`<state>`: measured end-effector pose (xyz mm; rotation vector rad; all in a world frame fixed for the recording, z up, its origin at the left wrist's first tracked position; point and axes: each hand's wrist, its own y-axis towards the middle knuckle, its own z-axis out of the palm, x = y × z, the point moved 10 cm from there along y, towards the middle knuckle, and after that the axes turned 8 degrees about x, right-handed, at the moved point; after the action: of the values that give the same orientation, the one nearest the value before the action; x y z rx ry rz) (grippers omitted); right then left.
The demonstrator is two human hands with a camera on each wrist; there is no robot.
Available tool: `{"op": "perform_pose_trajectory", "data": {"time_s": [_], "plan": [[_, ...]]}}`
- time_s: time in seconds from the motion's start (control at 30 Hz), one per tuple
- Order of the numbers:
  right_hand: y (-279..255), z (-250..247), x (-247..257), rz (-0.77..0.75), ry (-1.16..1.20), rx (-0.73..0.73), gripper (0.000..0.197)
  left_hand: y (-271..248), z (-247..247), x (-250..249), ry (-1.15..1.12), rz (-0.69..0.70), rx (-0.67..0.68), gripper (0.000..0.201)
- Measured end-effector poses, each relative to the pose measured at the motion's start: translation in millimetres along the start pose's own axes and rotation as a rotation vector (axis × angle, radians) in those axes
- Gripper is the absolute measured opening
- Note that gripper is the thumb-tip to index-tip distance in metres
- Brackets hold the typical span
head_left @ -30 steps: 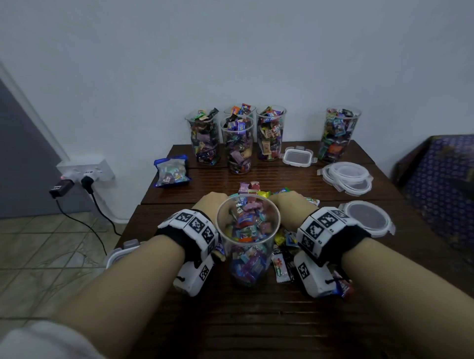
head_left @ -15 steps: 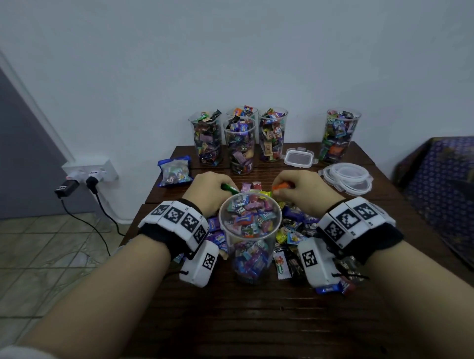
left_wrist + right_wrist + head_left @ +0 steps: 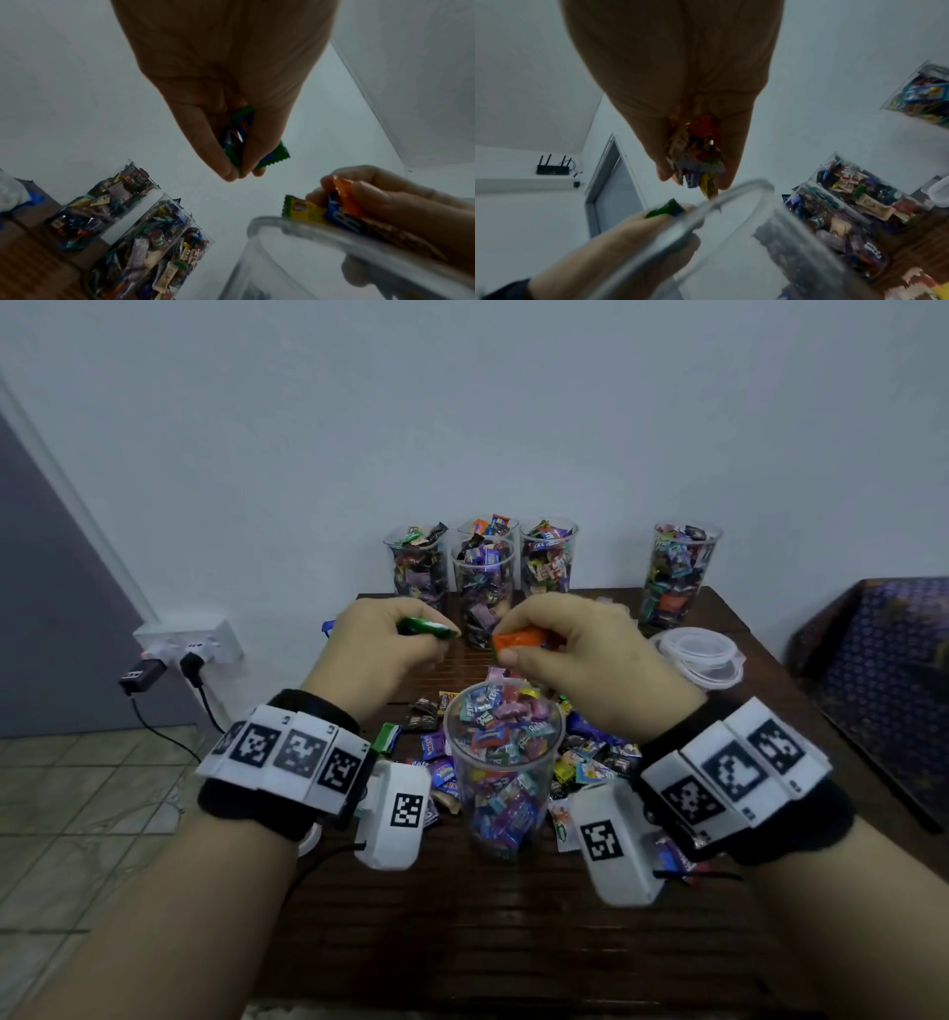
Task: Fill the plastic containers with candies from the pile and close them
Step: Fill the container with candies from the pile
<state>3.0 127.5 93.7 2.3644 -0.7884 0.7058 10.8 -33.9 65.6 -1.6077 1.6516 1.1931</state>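
Observation:
A clear plastic container, nearly full of wrapped candies, stands on the dark wooden table between my wrists. Loose candies from the pile lie around its base. My left hand is raised above and behind the container's left rim, pinching green-wrapped candies. My right hand hovers over the far rim, gripping a bunch of candies with an orange wrapper on top. The container rim shows blurred in both wrist views.
Several filled open containers stand at the table's back by the wall, one more at the back right. Stacked round lids lie right of my right hand. A wall socket with plugs is on the left, patterned furniture on the right.
Both hands have come up from the pile behind the container, each holding candies, and now hover above its rim. The container has not moved.

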Motion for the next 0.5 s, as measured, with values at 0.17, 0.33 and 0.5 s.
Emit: {"op": "perform_pose_trajectory", "data": {"time_s": [0.17,0.33,0.5], "plan": [[-7.3,25.0,10.5,-0.086,-0.150,0.047,0.015,-10.5,6.1,-3.4,0.106,0.009,0.023,0.033],[-11.1,40.2,4.8,-0.103,-0.185,0.074,0.019,-14.4,9.4,-5.3,0.064,0.004,0.027,0.031],[-15.3,43.2,5.9,-0.142,-0.168,0.075,0.030,-16.0,13.7,-5.2,0.029,0.006,0.035,0.027]]}}
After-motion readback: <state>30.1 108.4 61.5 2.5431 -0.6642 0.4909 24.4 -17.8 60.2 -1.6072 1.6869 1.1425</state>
